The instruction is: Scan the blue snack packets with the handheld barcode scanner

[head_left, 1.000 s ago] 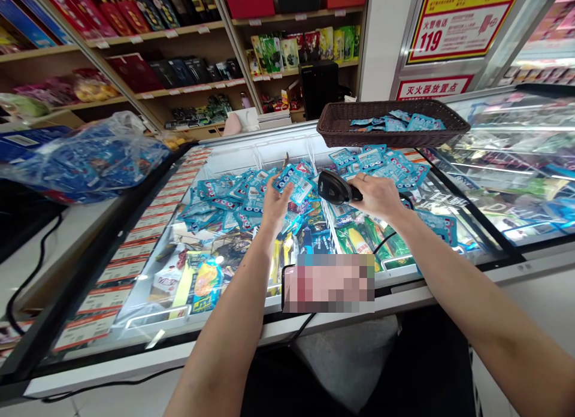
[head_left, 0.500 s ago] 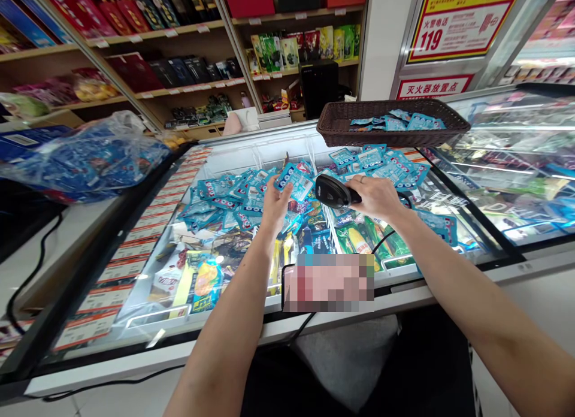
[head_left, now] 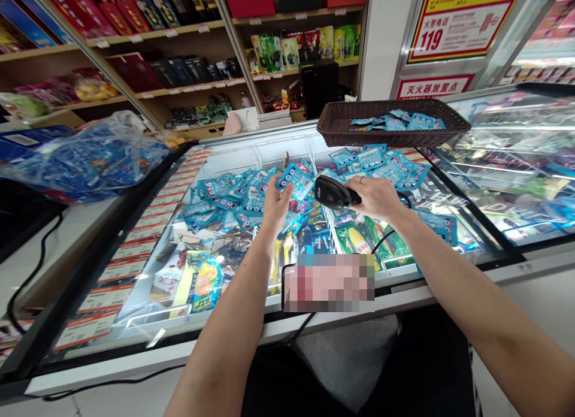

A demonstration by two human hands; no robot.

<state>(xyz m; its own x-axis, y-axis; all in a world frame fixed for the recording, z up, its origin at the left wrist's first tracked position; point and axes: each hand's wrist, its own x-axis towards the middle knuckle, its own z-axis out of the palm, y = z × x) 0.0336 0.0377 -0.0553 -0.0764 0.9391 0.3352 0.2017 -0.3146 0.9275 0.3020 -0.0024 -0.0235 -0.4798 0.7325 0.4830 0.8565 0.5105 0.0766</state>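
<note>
Pinched in my left hand (head_left: 277, 202) is a small blue packet (head_left: 295, 182), its barcode side turned up. My right hand (head_left: 376, 195) grips a black barcode scanner (head_left: 332, 193) by its handle, and the scanner's head points left at the packet, a small gap between them. Loose blue packets (head_left: 220, 192) of the same kind lie heaped on the freezer's glass top (head_left: 233, 237) to the left. More blue packets (head_left: 395, 165) are spread behind and right of my right hand.
A brown wicker basket (head_left: 390, 138) with blue packets inside stands at the freezer's back edge. A phone with a blurred screen (head_left: 330, 283) rests at the front edge. On the left sits a clear plastic bag of blue packs (head_left: 99, 159). Stocked shelves (head_left: 179, 87) line the back.
Almost everything is as before. The scanner has tilted very slightly in my right hand, while the packet in my left hand stays nearly still.
</note>
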